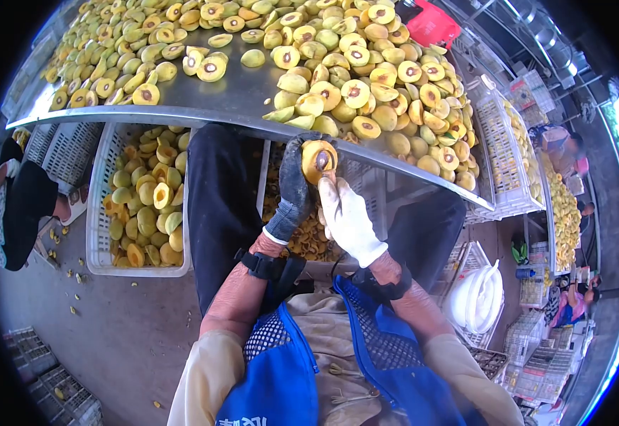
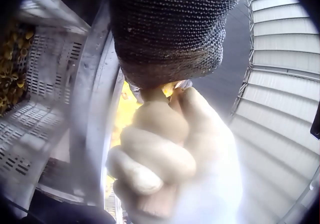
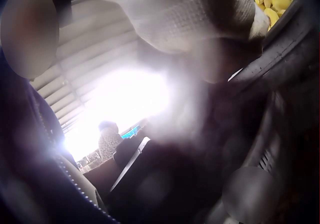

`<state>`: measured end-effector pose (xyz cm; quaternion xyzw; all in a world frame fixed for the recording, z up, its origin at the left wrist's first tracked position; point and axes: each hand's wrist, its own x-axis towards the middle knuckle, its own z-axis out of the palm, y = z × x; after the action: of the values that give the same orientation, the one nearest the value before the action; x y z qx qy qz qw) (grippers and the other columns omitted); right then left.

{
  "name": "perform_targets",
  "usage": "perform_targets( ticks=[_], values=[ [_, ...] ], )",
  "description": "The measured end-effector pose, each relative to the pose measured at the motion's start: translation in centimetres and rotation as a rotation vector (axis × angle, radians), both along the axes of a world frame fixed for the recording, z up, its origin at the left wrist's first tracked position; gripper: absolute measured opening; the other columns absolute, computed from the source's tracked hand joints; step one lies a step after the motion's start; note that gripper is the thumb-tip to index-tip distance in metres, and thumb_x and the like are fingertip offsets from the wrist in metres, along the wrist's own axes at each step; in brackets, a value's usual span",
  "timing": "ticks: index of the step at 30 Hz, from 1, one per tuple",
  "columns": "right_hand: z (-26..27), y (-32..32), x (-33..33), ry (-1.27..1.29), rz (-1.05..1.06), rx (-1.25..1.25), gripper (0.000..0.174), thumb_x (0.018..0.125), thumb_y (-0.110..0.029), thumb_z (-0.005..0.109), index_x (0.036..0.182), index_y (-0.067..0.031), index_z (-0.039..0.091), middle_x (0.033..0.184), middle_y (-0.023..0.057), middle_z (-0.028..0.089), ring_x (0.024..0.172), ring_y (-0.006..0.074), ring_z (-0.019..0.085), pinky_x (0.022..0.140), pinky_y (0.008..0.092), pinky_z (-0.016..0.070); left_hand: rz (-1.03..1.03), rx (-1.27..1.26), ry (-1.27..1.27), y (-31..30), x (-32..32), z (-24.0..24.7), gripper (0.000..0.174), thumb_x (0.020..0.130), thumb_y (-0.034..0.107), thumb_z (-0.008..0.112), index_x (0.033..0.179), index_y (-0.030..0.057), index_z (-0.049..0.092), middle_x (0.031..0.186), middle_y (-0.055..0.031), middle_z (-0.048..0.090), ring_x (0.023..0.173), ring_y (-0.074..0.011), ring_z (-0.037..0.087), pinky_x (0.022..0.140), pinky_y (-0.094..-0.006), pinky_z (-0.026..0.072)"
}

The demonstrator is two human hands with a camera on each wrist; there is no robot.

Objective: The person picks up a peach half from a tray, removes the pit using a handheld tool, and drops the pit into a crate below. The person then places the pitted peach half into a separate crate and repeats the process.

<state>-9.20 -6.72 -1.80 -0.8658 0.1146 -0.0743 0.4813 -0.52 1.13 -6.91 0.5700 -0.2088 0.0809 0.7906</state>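
My left hand (image 1: 294, 188), in a dark knit glove, holds a halved yellow stone fruit (image 1: 312, 165) with its cut face and brown pit turned up. Against that face works my right hand (image 1: 350, 221) in a white glove, gripping a slim tool (image 2: 157, 204) with a brown handle. In the left wrist view the white-gloved fingers (image 2: 155, 156) curl round this handle, close below the dark glove (image 2: 170, 34). The tool's working end is hidden by the fruit and fingers. Only part of the white glove (image 3: 185, 14) shows in the right wrist view.
Heaps of halved fruit (image 1: 355, 92) cover the metal table (image 1: 238, 82) ahead. A white crate (image 1: 96, 241) of fruit halves stands left of my knees; scooped-out bits (image 1: 306, 238) lie between them. White buckets (image 1: 474, 298) stand at right. Other people (image 1: 29, 213) sit nearby.
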Motion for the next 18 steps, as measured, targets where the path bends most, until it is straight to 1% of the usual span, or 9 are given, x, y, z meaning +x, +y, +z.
perform_targets(
  ticks=[1,3,6,8,9,10,12,15,18],
  values=[
    [0.9,0.4,0.0,0.048,-0.014,0.055,0.02,0.094,-0.018,0.05,0.091,0.0009,0.053,0.063,0.0145,0.058,0.053,0.0324,0.059,0.046,0.0383,0.0426,-0.009,-0.021,0.033,0.0,-0.1,-0.3,0.034,0.084,0.013,0.064,0.113,0.0034,0.05,0.108,-0.0097,0.06,0.099,-0.0181,0.058,0.087,-0.031,0.0475],
    [3.7,1.3,-0.3,0.219,-0.055,0.252,0.02,0.094,-0.019,0.051,0.091,0.0007,0.053,0.063,0.0147,0.057,0.054,0.0325,0.059,0.046,0.0381,0.0425,-0.029,-0.064,0.097,-0.2,-0.3,-0.5,0.034,0.084,0.014,0.064,0.113,0.0033,0.05,0.107,-0.0098,0.06,0.099,-0.0184,0.058,0.086,-0.031,0.0478],
    [3.5,1.5,-0.5,0.153,-0.07,0.299,0.02,0.094,-0.021,0.051,0.091,-0.0009,0.053,0.059,0.0141,0.053,0.051,0.0322,0.058,0.045,0.0381,0.0421,-0.087,-0.094,0.135,-0.1,0.1,-0.8,0.036,0.082,0.014,0.066,0.113,0.003,0.051,0.106,-0.0097,0.06,0.097,-0.0188,0.059,0.086,-0.031,0.0479],
    [0.0,0.3,-0.5,-0.202,0.044,-0.066,0.02,0.094,-0.022,0.052,0.091,-0.0017,0.053,0.057,0.0156,0.053,0.05,0.0338,0.058,0.044,0.0394,0.0418,-0.043,-0.061,0.079,0.0,-0.1,-0.8,0.036,0.081,0.014,0.067,0.112,0.0028,0.051,0.106,-0.0097,0.06,0.097,-0.019,0.059,0.086,-0.031,0.048],
    [-0.4,0.2,-0.5,-0.242,0.056,-0.138,0.02,0.093,-0.022,0.053,0.091,-0.0017,0.053,0.057,0.0165,0.053,0.05,0.0348,0.058,0.044,0.0402,0.0416,-0.021,-0.043,0.051,0.1,-0.1,-0.8,0.037,0.081,0.014,0.067,0.112,0.0027,0.052,0.106,-0.0096,0.06,0.097,-0.0192,0.059,0.086,-0.0311,0.048],
    [-0.6,0.3,-0.4,-0.284,0.065,-0.211,0.02,0.093,-0.022,0.053,0.091,-0.0017,0.053,0.056,0.0175,0.054,0.05,0.0358,0.057,0.044,0.0411,0.0415,-0.059,-0.073,0.099,0.0,-0.1,-1.1,0.037,0.081,0.014,0.067,0.112,0.0027,0.052,0.106,-0.0097,0.06,0.097,-0.0193,0.059,0.086,-0.0311,0.048],
    [-0.5,0.5,-0.3,-0.094,-0.006,-0.138,0.021,0.093,-0.021,0.054,0.09,-0.0008,0.053,0.056,0.0199,0.054,0.051,0.0382,0.057,0.043,0.0432,0.0413,-0.109,-0.113,0.167,-0.2,0.0,-1.6,0.037,0.081,0.014,0.067,0.113,0.0026,0.052,0.106,-0.0097,0.061,0.097,-0.0194,0.059,0.086,-0.0312,0.048],
    [-0.4,0.8,-0.3,-0.223,0.015,-0.267,0.022,0.092,-0.021,0.055,0.089,0.0003,0.053,0.058,0.0227,0.055,0.055,0.0402,0.058,0.044,0.045,0.0412,-0.092,-0.113,0.161,0.0,-0.2,-1.3,0.037,0.081,0.014,0.067,0.112,0.0025,0.052,0.105,-0.0095,0.061,0.097,-0.0192,0.059,0.086,-0.031,0.0479],
    [-1.3,0.4,-0.2,-0.107,-0.013,-0.196,0.022,0.096,-0.025,0.05,0.093,-0.0033,0.051,0.052,0.0045,0.051,0.04,0.012,0.05,0.039,0.0273,0.0381,-0.02,-0.112,0.105,0.1,-0.3,-0.6,0.034,0.082,0.014,0.066,0.112,0.0025,0.052,0.104,-0.009,0.061,0.096,-0.0188,0.059,0.085,-0.0305,0.0477]
  ],
)
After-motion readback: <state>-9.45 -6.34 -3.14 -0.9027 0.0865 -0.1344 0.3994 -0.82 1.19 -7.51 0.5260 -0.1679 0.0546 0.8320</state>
